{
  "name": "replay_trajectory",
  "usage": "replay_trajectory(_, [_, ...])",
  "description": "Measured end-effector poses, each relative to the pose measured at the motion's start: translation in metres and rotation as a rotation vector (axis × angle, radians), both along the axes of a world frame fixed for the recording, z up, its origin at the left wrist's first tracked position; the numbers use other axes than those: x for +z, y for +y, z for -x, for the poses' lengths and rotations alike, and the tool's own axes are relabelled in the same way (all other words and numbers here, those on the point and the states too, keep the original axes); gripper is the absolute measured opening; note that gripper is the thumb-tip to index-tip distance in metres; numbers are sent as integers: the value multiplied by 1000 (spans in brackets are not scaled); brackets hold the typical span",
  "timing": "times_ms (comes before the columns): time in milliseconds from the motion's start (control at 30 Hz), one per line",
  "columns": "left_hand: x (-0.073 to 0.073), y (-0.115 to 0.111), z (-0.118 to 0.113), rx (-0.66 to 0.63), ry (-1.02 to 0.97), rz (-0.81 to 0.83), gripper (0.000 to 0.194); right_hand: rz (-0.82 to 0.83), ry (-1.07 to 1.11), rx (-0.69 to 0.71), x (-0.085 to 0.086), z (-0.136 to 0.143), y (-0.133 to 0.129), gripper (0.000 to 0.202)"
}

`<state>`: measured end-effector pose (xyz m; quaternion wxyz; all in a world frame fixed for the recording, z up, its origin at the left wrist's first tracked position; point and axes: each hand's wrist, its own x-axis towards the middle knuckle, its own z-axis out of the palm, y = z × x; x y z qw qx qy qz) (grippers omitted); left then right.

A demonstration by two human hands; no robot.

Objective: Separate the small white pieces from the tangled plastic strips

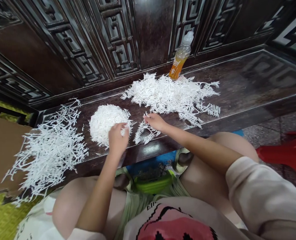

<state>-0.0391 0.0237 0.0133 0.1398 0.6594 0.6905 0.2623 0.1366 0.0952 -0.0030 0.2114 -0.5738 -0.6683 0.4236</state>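
Orange liquid (177,67) in the clear bottle (183,50) behind white sprigs (166,95).

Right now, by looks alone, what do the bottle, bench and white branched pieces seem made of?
Bottle: probably clear, glossy plastic; orange liquid shows through.
Bench: likely dark, varnished wood; its top reflects light.
White branched pieces: perhaps matte plastic, being thin and evenly white; uncertain.

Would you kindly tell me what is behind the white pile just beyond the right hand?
Behind the pile stands a bottle of orange liquid, with carved dark panelling beyond. The pile covers the wooden surface directly beneath it, so that part cannot be seen.
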Motion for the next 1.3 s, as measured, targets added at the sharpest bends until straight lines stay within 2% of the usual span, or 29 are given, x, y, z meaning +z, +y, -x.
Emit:
replay_trajectory(33, [-4, -4, -12, -115, -80, 61, 28, -7, 10, 3, -1, 1, -1, 36])
replay_trajectory(100, [-12, -11, -33, -224, -223, 151, 31, -20, 28, 10, -4, 3, -4, 36])
replay_trajectory(200, [-23, -17, -53, -247, -410, 242, 31, -27, 39, 28, -9, 7, -9, 37])
replay_trajectory(300, [-28, -19, -58, -220, -528, 250, 26, -17, 45, 43, -13, 10, -14, 37])
replay_trajectory(400, [-32, -21, -59, -196, -558, 219, 22, -18, 28, 52, -15, 11, -17, 38])
replay_trajectory(667, [-37, -28, -66, -283, -499, 222, 29, -120, -66, 105, -17, 10, -20, 35])
replay_trajectory(800, [-33, -27, -65, -253, -482, 197, 29, -183, -124, 140, -15, 8, -18, 34])
replay_trajectory(967, [-24, -27, -63, -203, -511, 221, 28, -264, -123, 48, -13, 4, -11, 29])
replay_trajectory(1033, [-17, -31, -67, -254, -524, 214, 28, -280, -119, -22, -13, -2, -2, 31])
replay_trajectory(1167, [3, -43, -70, -482, -451, 238, 29, -281, -181, -228, -10, -25, 25, 35])
replay_trajectory(1233, [13, -40, -58, -465, -333, 205, 29, -251, -225, -197, -5, -31, 34, 35])
replay_trajectory(1300, [20, -29, -32, -318, -195, 132, 27, -179, -209, -65, 2, -30, 34, 34])
